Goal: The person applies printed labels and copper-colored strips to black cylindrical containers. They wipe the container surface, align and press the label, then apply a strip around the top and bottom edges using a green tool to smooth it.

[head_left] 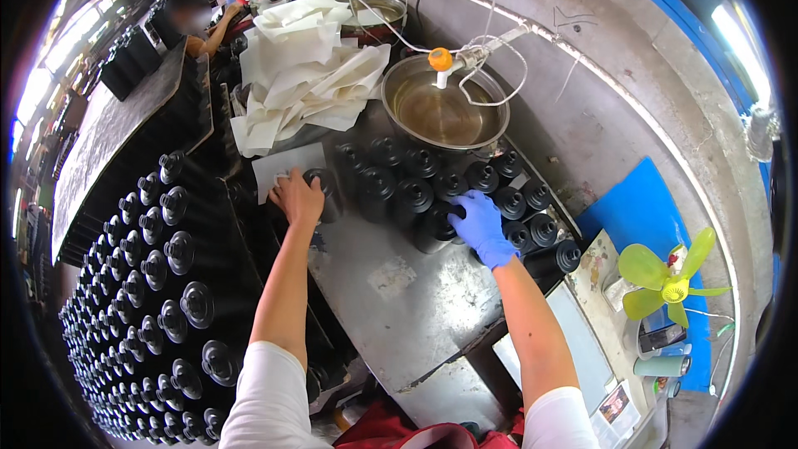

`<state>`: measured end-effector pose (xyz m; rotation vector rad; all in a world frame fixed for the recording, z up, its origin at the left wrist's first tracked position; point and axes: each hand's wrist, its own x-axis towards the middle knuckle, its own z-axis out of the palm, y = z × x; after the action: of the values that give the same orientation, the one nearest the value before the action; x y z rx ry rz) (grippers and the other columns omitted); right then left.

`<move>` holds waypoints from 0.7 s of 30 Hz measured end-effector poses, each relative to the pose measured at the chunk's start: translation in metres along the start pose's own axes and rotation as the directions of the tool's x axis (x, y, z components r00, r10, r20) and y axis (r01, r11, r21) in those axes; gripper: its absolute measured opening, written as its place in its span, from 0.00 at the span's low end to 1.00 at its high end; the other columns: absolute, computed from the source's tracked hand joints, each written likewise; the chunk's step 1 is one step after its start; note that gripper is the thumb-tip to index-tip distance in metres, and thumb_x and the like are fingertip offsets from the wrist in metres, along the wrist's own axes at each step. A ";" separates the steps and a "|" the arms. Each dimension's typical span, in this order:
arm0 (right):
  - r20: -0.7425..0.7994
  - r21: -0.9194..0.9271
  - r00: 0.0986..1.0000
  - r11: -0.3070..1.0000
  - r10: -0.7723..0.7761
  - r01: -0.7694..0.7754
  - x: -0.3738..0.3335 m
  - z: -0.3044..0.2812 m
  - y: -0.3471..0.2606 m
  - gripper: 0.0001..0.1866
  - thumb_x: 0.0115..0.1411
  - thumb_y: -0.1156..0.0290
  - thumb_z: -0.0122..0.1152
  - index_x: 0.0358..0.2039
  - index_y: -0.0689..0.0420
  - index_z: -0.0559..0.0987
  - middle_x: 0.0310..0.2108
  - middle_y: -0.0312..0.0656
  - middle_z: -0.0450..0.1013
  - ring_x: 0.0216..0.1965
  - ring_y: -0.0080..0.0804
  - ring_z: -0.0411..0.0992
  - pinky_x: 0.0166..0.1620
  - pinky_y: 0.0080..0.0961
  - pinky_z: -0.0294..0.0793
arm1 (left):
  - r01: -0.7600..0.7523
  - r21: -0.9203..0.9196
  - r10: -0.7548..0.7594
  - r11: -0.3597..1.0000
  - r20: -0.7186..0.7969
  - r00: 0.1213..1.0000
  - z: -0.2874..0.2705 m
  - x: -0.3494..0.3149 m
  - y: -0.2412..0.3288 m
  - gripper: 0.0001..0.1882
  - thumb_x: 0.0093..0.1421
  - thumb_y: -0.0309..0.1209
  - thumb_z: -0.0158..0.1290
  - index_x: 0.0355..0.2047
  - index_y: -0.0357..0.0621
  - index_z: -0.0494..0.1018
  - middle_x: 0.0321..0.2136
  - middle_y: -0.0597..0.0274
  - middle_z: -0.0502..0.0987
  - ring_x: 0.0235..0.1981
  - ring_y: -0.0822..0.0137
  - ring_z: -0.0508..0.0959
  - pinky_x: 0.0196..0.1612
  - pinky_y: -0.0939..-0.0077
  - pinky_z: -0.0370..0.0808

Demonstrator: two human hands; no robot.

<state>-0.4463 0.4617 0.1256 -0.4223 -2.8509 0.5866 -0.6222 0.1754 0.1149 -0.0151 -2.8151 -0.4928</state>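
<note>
My left hand (297, 198), bare, lies on a white sheet (291, 158) with its fingers apart. Its thumb is against or just beside a black cylinder (329, 199) standing at the sheet's edge; contact is hard to make out. A blue glove covers my right hand (479, 226), whose fingers close around the top of a black cylinder (434, 231) with a stepped cap. That one stands at the near side of a group of similar black capped cylinders (413, 196) on the metal table (374, 283). The palm hides part of the group.
Behind the cylinders is a metal basin (391, 116) of brownish liquid, with an orange-handled tap (440, 59) above. Crumpled white sheets (307, 66) are piled at the back. Rows of black capped cylinders (154, 266) fill the left. A yellow-green fan (665, 283) stands right. Another person (195, 29) sits far left.
</note>
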 end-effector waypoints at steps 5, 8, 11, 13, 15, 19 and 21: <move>0.205 -0.262 0.977 0.965 0.051 0.005 0.017 0.019 -0.009 0.10 0.49 0.65 0.57 0.33 0.48 0.81 0.31 0.42 0.76 0.39 0.44 0.73 0.46 0.46 0.67 | 0.039 0.022 -0.040 0.999 0.034 0.999 0.008 -0.001 0.006 0.18 0.58 0.42 0.49 0.43 0.44 0.73 0.41 0.46 0.72 0.49 0.50 0.69 0.59 0.49 0.51; 0.338 -0.168 0.920 0.975 0.197 -0.147 0.031 0.010 -0.013 0.13 0.47 0.64 0.60 0.34 0.54 0.80 0.33 0.47 0.76 0.41 0.45 0.73 0.44 0.37 0.72 | 0.056 0.040 -0.062 0.998 0.172 0.983 -0.001 0.007 0.012 0.16 0.58 0.40 0.47 0.40 0.48 0.76 0.39 0.50 0.75 0.44 0.50 0.74 0.53 0.50 0.60; 0.497 -0.066 0.849 0.984 0.177 -0.166 0.052 -0.008 -0.008 0.19 0.42 0.64 0.65 0.36 0.55 0.78 0.36 0.49 0.76 0.40 0.45 0.74 0.44 0.34 0.73 | -0.016 0.030 0.006 0.999 0.332 0.943 0.012 0.045 -0.015 0.14 0.50 0.36 0.52 0.37 0.49 0.78 0.30 0.52 0.79 0.36 0.46 0.78 0.36 0.55 0.74; 0.537 0.104 0.831 0.966 0.147 -0.238 0.055 -0.003 0.007 0.24 0.41 0.66 0.67 0.40 0.59 0.75 0.36 0.50 0.75 0.37 0.45 0.75 0.42 0.32 0.74 | 0.109 -0.105 -0.042 0.988 0.503 0.863 0.013 0.073 -0.023 0.13 0.41 0.31 0.58 0.30 0.41 0.76 0.21 0.52 0.77 0.24 0.56 0.79 0.29 0.65 0.75; 0.548 0.190 0.822 0.934 0.156 -0.304 0.050 -0.006 0.006 0.27 0.40 0.66 0.67 0.43 0.60 0.73 0.35 0.52 0.75 0.38 0.46 0.75 0.41 0.32 0.73 | 0.270 -0.119 -0.117 0.955 0.686 0.718 0.008 0.088 -0.022 0.12 0.38 0.27 0.59 0.26 0.37 0.74 0.18 0.55 0.74 0.18 0.63 0.78 0.24 0.70 0.73; 0.481 0.223 0.876 0.969 -0.018 -0.102 0.012 -0.008 -0.010 0.37 0.40 0.69 0.64 0.54 0.59 0.63 0.31 0.55 0.75 0.33 0.51 0.75 0.39 0.37 0.74 | 0.127 -0.304 0.122 0.944 0.682 0.721 -0.003 0.070 -0.021 0.14 0.38 0.24 0.59 0.28 0.36 0.71 0.15 0.58 0.71 0.14 0.68 0.75 0.19 0.72 0.70; 0.458 0.165 0.887 0.986 -0.052 -0.028 0.007 -0.005 -0.034 0.43 0.41 0.73 0.63 0.59 0.58 0.57 0.25 0.52 0.74 0.29 0.49 0.75 0.36 0.37 0.74 | 0.025 -0.295 0.204 0.955 0.718 0.666 -0.026 0.055 -0.010 0.20 0.38 0.24 0.60 0.35 0.38 0.69 0.20 0.55 0.73 0.19 0.64 0.77 0.24 0.70 0.71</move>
<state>-0.4596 0.4360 0.1446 -0.2613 -3.2040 1.0422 -0.6680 0.1550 0.1505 -0.5416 -3.4666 -1.0724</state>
